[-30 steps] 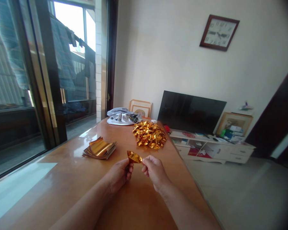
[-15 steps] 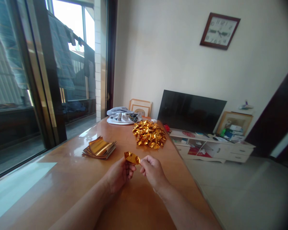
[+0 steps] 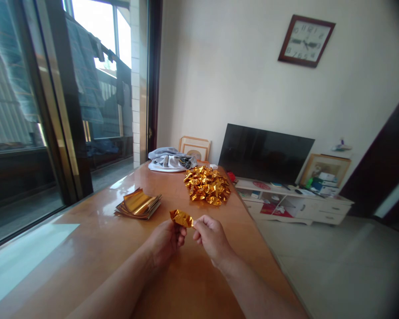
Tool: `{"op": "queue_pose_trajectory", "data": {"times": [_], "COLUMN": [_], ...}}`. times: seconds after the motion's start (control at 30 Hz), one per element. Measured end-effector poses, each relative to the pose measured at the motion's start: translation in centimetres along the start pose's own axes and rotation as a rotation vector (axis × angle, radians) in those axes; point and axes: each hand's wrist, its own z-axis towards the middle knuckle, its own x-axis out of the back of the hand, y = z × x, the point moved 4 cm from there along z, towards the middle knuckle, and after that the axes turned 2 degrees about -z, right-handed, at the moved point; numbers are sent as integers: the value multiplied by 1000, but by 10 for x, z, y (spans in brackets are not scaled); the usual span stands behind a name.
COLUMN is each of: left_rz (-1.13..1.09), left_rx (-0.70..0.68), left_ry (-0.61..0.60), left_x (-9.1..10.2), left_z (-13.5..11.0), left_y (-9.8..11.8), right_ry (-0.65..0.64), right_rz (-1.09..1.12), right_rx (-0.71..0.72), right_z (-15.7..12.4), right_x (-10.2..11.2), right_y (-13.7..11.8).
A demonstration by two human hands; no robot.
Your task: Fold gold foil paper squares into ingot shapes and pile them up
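One folded gold foil piece (image 3: pixel 181 218) is being held up between two hands, just above the wooden table (image 3: pixel 193 288); its left end is being gripped by the left hand (image 3: pixel 166 243), with fingers curled beneath, while its right tip is being pinched narrowly between thumb and forefinger of the right hand (image 3: pixel 213 239); how firmly it is being squeezed cannot be told; a tear is probably being risked at that tip, since thin foil is being gripped at a small point, and too hard a pull would be the likely cause; the puffed middle could be crushed, were pressure being applied unevenly; a slip is perhaps being invited by the smooth surface, should either grip be loosened; farther off, the pile of folded foil pieces (image 3: pixel 208 187) is being supported near the table's right edge, so pieces could be sent to the floor (image 3: pixel 322 266) if the heap were being knocked; to the left, the stack of foil sheets (image 3: pixel 138 204) is being topped by a curled sheet, which could be lifted if a draught were being let in past the dark-framed glass door (image 3: pixel 68 146).
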Motion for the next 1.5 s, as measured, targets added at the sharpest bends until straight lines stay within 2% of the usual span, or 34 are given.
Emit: {"op": "queue_pose_trajectory", "data": {"times": [0.17,0.37,0.53,0.77,1.1,1.3,1.5], "left_rz": [10,-39,4,281,441,347,133], "left_rx": [-2,-13,-130,-410,-493,-444,-244], "left_ry": [-21,50,-42,-183,-113,-94,19], "left_x": [0,7,2,-13,-16,-12,3], "left_z": [2,4,-2,-21,-28,-24,-10], "left_y": [3,8,15,27,35,31,20], "right_ry": [2,-19,-89,-117,-103,-76,8], "right_rz": [98,379,457,471,444,417,332], "right_rx": [-68,-344,-441,-411,-361,-331,-219], "right_z": [3,11,15,17,18,19,19], "right_x": [2,6,8,7,3,5,8], "right_y": [4,18,21,22,22,20,15]}}
